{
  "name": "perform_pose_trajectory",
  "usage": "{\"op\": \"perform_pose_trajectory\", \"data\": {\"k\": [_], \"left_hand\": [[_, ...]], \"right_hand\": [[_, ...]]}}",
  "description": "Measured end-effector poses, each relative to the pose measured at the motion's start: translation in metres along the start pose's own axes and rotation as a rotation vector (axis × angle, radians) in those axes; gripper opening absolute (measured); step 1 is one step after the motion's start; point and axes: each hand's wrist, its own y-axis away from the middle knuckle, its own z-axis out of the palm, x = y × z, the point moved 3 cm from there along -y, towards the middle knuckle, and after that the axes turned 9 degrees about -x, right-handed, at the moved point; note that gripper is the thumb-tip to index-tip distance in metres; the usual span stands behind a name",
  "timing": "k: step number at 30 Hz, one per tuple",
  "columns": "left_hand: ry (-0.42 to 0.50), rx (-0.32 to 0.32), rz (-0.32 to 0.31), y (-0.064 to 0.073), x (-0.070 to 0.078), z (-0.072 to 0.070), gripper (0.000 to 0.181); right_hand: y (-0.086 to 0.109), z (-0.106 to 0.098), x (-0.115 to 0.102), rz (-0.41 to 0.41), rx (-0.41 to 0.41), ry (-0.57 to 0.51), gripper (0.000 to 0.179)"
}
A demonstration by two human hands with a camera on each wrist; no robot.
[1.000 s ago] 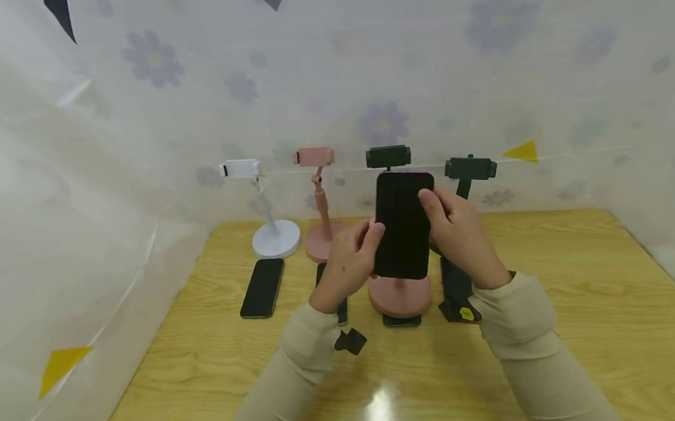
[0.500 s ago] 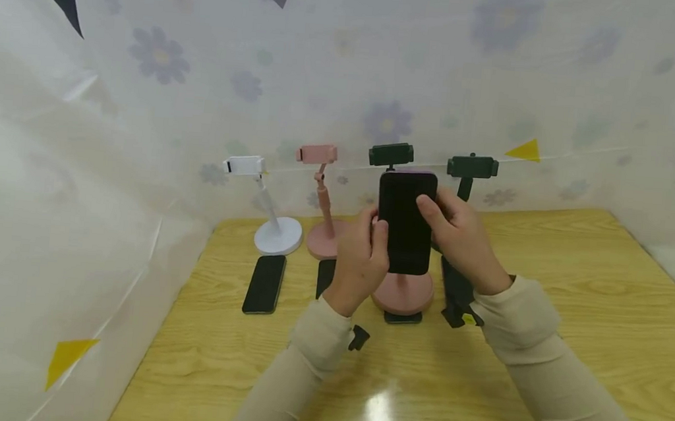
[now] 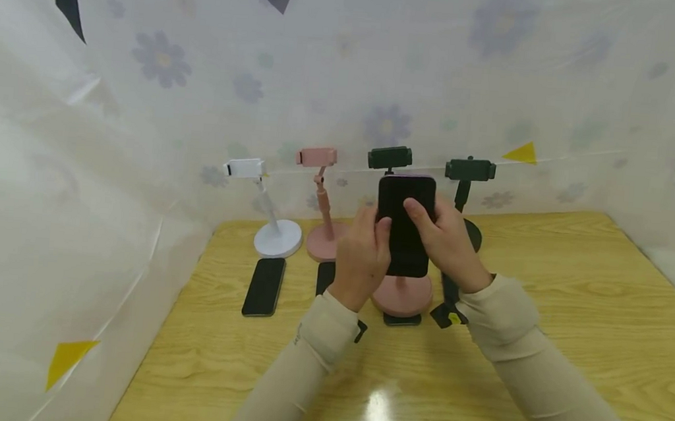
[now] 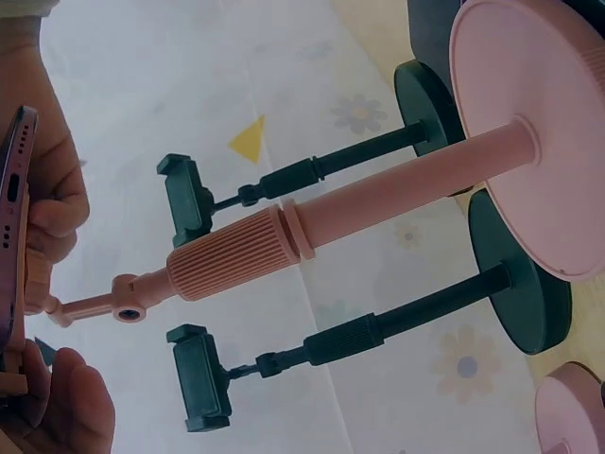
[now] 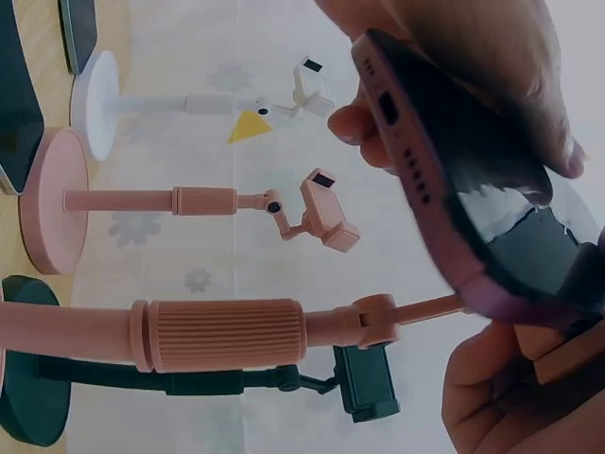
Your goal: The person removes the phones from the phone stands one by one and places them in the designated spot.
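A black-screened smartphone [image 3: 400,242] with a purple edge stands upright at the head of a pink phone stand [image 4: 406,194]. Its lower edge with the charging port faces down. Part of the pink clamp [image 5: 558,355] shows behind the phone. My left hand [image 3: 361,259] grips the phone's left side, thumb at the screen's edge. On the other side my right hand [image 3: 452,243] holds the phone with fingers behind it and thumb lying across the screen. The clamp's middle is hidden behind the phone in the head view.
A white stand [image 3: 278,237], another pink stand [image 3: 323,199] and two dark green stands, one left [image 3: 390,156] and one right [image 3: 470,169], line the table's back. A phone [image 3: 263,286] lies before the white stand; other phones are partly covered. A flowered curtain [image 3: 325,71] hangs behind.
My left hand has moved right and now covers more of the phone's left side. The right thumb has slid inward and slightly down over the screen. The phone stays nearly in place.
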Motion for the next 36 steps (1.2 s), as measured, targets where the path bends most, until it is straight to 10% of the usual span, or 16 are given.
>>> {"op": "perform_pose_trajectory", "data": {"k": [12,36], "left_hand": [[0.124,-0.011,-0.037,0.001,-0.009,0.002,0.045],[-0.173,-0.095,0.246,-0.004,-0.007,-0.008,0.047]], "right_hand": [[-0.002,0.008,0.002,-0.081,-0.030,-0.095,0.036],[0.001,-0.001,0.006,-0.086,-0.026,-0.045,0.038]]}}
